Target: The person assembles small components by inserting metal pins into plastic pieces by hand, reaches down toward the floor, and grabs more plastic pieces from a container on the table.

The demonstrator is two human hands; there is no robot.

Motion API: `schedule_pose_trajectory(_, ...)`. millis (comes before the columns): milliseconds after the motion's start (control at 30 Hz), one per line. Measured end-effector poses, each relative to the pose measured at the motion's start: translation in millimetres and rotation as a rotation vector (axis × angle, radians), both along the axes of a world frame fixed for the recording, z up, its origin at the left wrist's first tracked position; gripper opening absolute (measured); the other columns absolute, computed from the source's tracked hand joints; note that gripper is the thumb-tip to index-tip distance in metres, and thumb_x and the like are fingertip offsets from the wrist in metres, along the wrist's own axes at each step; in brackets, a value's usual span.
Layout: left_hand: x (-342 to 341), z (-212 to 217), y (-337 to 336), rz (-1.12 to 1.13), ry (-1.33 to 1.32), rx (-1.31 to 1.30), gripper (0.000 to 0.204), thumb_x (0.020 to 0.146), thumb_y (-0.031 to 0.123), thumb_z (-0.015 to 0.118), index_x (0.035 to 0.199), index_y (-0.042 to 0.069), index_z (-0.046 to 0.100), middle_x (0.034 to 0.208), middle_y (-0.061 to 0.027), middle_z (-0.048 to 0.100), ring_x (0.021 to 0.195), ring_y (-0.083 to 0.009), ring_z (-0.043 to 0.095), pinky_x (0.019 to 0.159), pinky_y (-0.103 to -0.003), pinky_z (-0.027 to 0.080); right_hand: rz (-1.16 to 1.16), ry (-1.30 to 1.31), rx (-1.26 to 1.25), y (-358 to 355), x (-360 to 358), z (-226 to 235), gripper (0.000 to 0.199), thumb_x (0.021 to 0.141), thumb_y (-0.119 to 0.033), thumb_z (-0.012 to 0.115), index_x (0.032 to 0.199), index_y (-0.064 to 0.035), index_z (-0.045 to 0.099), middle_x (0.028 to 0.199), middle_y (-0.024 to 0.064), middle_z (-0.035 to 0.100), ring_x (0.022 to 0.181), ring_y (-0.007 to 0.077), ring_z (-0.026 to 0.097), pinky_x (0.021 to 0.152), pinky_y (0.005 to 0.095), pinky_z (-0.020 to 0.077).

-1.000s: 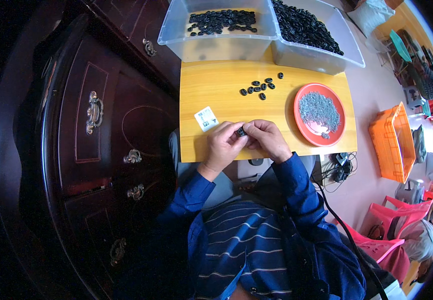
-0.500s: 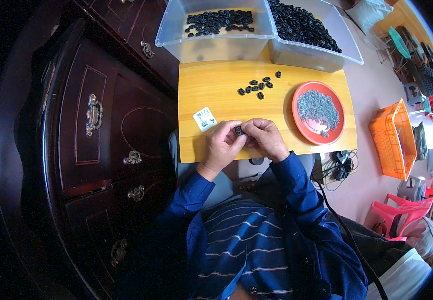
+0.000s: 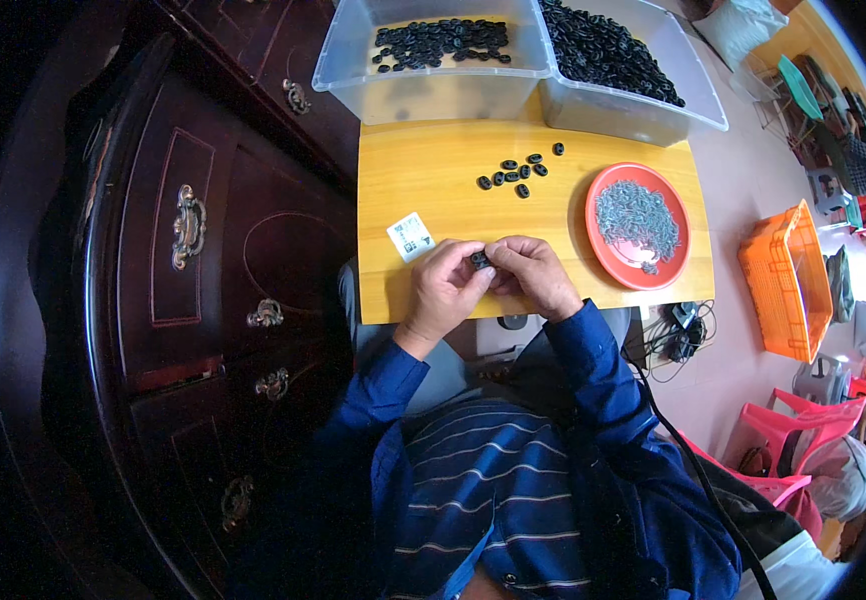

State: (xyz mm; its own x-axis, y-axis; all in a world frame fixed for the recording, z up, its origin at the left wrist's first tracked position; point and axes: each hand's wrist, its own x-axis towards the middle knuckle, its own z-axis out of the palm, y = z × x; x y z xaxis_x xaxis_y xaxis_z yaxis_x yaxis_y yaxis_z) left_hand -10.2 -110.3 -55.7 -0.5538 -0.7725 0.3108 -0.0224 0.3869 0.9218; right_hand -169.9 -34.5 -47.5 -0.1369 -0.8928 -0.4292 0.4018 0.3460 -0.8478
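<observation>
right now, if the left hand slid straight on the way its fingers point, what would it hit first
The left hand points right, toward the right hand, both pinching a small black ring-shaped part. It would likely meet the right hand's fingers at once; they seem to touch already, though depth is unclear.

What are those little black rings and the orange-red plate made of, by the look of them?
Black rings: probably rubber or plastic, a dull matte black with no glint. Orange-red plate: likely plastic, with uniform colour and a smooth, slightly glossy rim. Neither is certain from here.
</observation>
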Motion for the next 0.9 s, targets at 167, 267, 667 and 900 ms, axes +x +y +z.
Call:
schedule_pose_trajectory(167, 2.0, -1.2, 0.8, -0.006, -0.038, 0.003, 0.027, 0.077, 0.001, 0.077, 0.102, 0.0, 0.068, 0.082, -0.0089, 0.066, 0.064, -0.0176, 0.063, 0.058, -0.03, 0.051, 0.008, -0.012, 0.003, 2.1, -0.9, -1.6, 0.025, 0.101, -0.029, 0.063, 0.095, -0.0065, 0.07, 0.08, -0.0006, 0.068, 0.067, 0.0067, 0.064, 0.063, 0.0219, 0.0546)
schedule_pose_trajectory(267, 1.6, -2.9, 0.3, -0.001, -0.013, 0.013, 0.027, 0.078, 0.0, 0.076, 0.103, -0.001, 0.068, 0.082, -0.009, 0.066, 0.065, -0.0179, 0.063, 0.058, -0.029, 0.051, 0.01, -0.003, 0.008, 0.5, -0.3, -1.6, 0.025, 0.101, -0.029, 0.063, 0.095, -0.0062, 0.07, 0.08, -0.0001, 0.069, 0.066, 0.0067, 0.064, 0.063, 0.0216, 0.0545)
schedule_pose_trajectory(667, 2.6, -4.3, -2.6, -0.05, -0.081, 0.003, 0.027, 0.085, -0.006, 0.071, 0.111, -0.003, 0.066, 0.094, -0.0078, 0.067, 0.08, -0.0134, 0.067, 0.069, -0.027, 0.055, -0.02, 0.019, 0.015, -0.7, 1.7, 2.3, 0.023, 0.101, -0.027, 0.063, 0.095, -0.006, 0.071, 0.08, 0.0001, 0.069, 0.066, 0.0061, 0.064, 0.061, 0.02, 0.0529)
schedule_pose_trajectory(900, 1.9, 3.7, -0.7, -0.034, -0.082, -0.031, 0.025, 0.084, -0.005, 0.072, 0.109, -0.002, 0.067, 0.091, -0.0088, 0.068, 0.078, -0.0151, 0.067, 0.069, -0.028, 0.055, -0.013, 0.033, 0.013, 1.0, 2.1, 2.7, 0.022, 0.101, -0.026, 0.064, 0.097, -0.0054, 0.071, 0.081, -0.0005, 0.069, 0.068, 0.0056, 0.063, 0.063, 0.0201, 0.0517)
